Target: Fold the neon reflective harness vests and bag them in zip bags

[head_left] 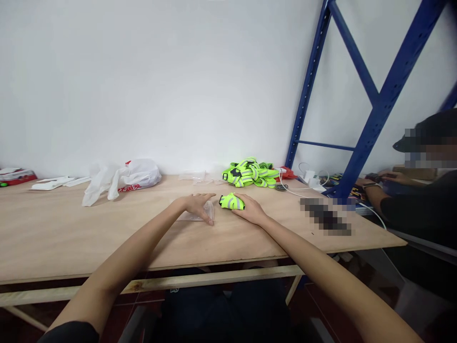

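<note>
A small folded bundle of reflective straps [231, 202], neon yellow-green with silvery stripes, lies on the wooden table [107, 238]. My right hand [253, 209] is closed around its right side. To its left, my left hand [198, 207] hovers low, thumb and fingers apart. Under and beside those fingers lies a clear plastic bag [209, 209], partly covered by the hand. Farther back, a tangled heap of matching reflective straps [250, 174] with black buckles rests near the wall.
A white plastic bag with red print [143, 174] sits at the back left. White papers [53, 183] lie farther left. Blue shelving [371, 114] rises on the right, near white cables and a blurred dark object [326, 218]. Another person [421, 200] works beyond it.
</note>
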Available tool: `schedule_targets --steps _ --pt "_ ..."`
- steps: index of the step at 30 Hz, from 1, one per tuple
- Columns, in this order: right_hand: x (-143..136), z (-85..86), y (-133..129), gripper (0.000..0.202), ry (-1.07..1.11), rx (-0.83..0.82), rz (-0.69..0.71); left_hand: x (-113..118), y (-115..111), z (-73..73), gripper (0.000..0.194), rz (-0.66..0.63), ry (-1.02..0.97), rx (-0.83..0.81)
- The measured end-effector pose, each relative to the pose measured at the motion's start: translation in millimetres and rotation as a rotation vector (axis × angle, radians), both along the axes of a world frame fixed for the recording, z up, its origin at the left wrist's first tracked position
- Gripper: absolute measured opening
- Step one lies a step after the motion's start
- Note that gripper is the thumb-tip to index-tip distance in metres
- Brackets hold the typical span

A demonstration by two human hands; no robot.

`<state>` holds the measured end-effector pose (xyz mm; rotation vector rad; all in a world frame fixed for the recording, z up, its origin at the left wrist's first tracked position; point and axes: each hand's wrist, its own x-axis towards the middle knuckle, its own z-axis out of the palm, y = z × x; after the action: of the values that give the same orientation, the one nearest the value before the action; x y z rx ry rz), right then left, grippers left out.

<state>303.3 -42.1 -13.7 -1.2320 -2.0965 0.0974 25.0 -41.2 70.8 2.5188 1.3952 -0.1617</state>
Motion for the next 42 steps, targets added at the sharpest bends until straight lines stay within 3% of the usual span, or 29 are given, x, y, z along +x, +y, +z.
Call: schedule_targets --steps 5,10,16,27,33,39,42 --pt "1.3 -1.3 0.4 0.066 -0.001 0.013 0.01 -3.1 5.0 0.8 0.141 0.053 -0.004 -0.066" --pt "0.8 -0.6 -1.4 0.066 0.013 0.011 0.052 -5.0 -2.2 2.1 0.131 0.054 -0.065 -0.014" --pt "-1.6 2.8 -7.1 0.067 0.053 -0.006 0.152 -7.2 -9.4 2.7 0.107 -0.068 -0.189 0.176" --pt "-10.4 8.7 -19.2 0.072 0.131 -0.083 0.211 14.1 -11.3 -16.2 0.098 -0.234 -0.365 0.269" --pt "-16.1 10.4 -22.3 0.067 0.084 -0.083 0.254 14.3 -2.8 -23.7 0.105 -0.228 -0.422 0.182" --pt "-23.8 13.4 -23.1 0.052 0.083 -0.004 0.377 28.0 -13.0 -21.5 0.097 -0.302 -0.503 0.111" --pt "-24.3 12.6 -23.0 0.055 0.092 -0.034 0.325 34.0 -17.6 -19.1 0.096 -0.321 -0.549 0.066"
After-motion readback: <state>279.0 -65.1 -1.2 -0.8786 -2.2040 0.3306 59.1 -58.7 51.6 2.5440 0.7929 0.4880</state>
